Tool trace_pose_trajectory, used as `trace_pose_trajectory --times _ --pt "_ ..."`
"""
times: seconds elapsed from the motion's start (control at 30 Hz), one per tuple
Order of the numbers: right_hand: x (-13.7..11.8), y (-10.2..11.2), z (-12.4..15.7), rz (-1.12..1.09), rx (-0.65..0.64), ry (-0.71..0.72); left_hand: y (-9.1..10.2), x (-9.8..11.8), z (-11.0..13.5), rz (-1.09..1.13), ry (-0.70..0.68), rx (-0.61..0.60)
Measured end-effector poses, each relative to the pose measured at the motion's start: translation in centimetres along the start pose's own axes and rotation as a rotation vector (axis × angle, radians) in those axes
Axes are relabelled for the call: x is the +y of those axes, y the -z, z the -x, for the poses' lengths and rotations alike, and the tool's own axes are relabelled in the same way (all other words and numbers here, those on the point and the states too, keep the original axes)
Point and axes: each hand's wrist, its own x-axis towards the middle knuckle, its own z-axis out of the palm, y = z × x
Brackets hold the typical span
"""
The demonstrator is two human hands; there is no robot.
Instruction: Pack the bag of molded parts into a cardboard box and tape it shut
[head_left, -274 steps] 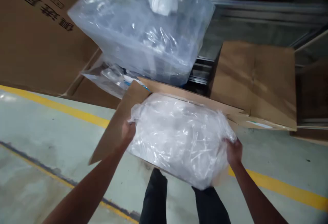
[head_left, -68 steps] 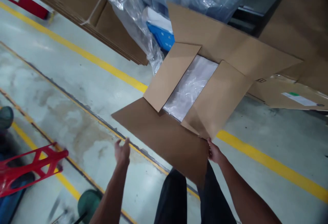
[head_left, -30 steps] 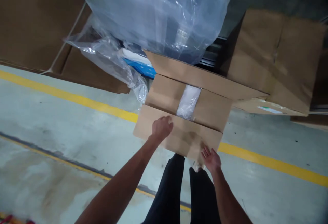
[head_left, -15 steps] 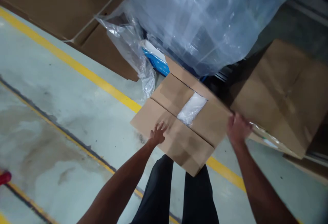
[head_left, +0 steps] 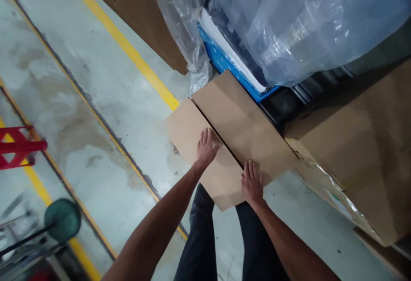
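Observation:
A brown cardboard box (head_left: pixel 244 122) stands on the floor in front of my legs, its two top flaps folded shut with a dark seam between them. My left hand (head_left: pixel 206 147) lies flat and open on the near flap, fingers reaching the seam. My right hand (head_left: pixel 252 182) also rests flat and open on the near flap, closer to the box's right corner. Nothing is held in either hand. What is inside the box is hidden.
A big clear plastic bag (head_left: pixel 289 19) sits behind the box over a blue crate (head_left: pixel 224 60). A larger cardboard box (head_left: pixel 359 144) stands at right, flat cardboard (head_left: pixel 144 19) at the back. Yellow floor lines (head_left: pixel 135 56), a red frame (head_left: pixel 19 146) and a green round stool (head_left: pixel 62 219) lie left.
The far flap has come down, so the white plastic inside no longer shows. My right hand moved from the box's far right edge onto the near flap; my left hand stayed on it.

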Motion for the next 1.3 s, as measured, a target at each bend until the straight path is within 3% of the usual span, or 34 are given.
trace_pose_trajectory --times 0.13,0.3,0.53,0.6,0.73,0.8,0.87,0.97,1.0,1.03,1.13,1.3 --pt "2.1 0.8 1.6 0.063 0.061 -0.051 -1.2 3.0 -2.9 0.079 0.147 -0.037" --pt "2.8 -0.8 1.6 0.005 0.141 -0.079 -2.4 4.2 -3.7 -0.009 0.242 0.016" --pt "1.7 -1.8 1.4 -0.074 0.226 -0.116 -3.7 5.0 -4.3 -0.172 0.203 0.046" --pt "1.3 -1.9 1.3 -0.179 0.25 -0.212 -3.2 4.9 -4.9 -0.206 0.189 0.037" --pt "0.8 -3.2 0.7 -0.555 0.466 -0.834 0.3 2.6 -6.8 -0.249 0.062 0.024" --pt "0.8 -4.3 0.1 -0.678 0.526 -1.016 3.0 0.6 -8.9 -0.265 -0.014 0.041" --pt "1.1 -5.4 -0.3 -0.764 0.535 -1.056 5.6 -1.5 -12.1 -0.275 -0.073 0.082" --pt "1.6 -6.8 -0.5 -0.838 0.56 -1.107 8.7 -4.2 -17.6 -0.132 0.008 0.327" --pt "1.7 -7.1 -0.4 -0.847 0.566 -1.127 9.4 -5.0 -19.2 -0.077 0.032 0.302" --pt "1.8 -7.3 -0.4 -0.85 0.568 -1.148 10.0 -5.7 -20.5 -0.039 0.022 0.171" --pt "1.7 -7.6 -0.5 -0.84 0.568 -1.215 10.6 -7.6 -22.6 -0.008 -0.03 -0.03" --pt "1.4 -7.1 -1.9 -0.754 0.61 -1.379 8.9 -8.3 -22.7 0.016 0.043 0.132"
